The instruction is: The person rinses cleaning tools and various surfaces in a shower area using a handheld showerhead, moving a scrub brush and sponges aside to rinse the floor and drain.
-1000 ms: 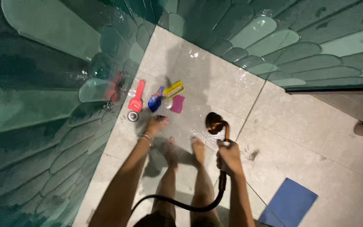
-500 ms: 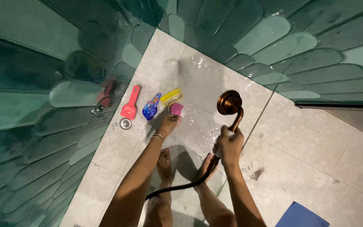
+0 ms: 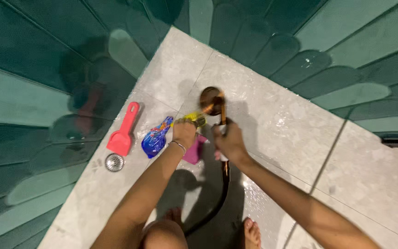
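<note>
Fingers of our left hand (image 3: 184, 133) curl down over the yellow brush (image 3: 190, 120), which lies on the wet grey floor (image 3: 272, 124). We cannot tell if they grip it tight or only press on it. Our right hand (image 3: 228, 140) wraps closed around the handle of the copper shower head (image 3: 212, 101). Its round head sits just past the brush, and its black hose (image 3: 219, 193) runs back toward our feet.

We see a pink pad (image 3: 194, 152) on the floor under our 2 wrists. Just beside our left hand lies a blue bottle (image 3: 156, 137). Next to that lies a red scraper (image 3: 123, 131), and near its wide end sits a round metal drain (image 3: 114, 162). Green wall tiles (image 3: 28, 101) shaped like big leaves stand around the corner.
</note>
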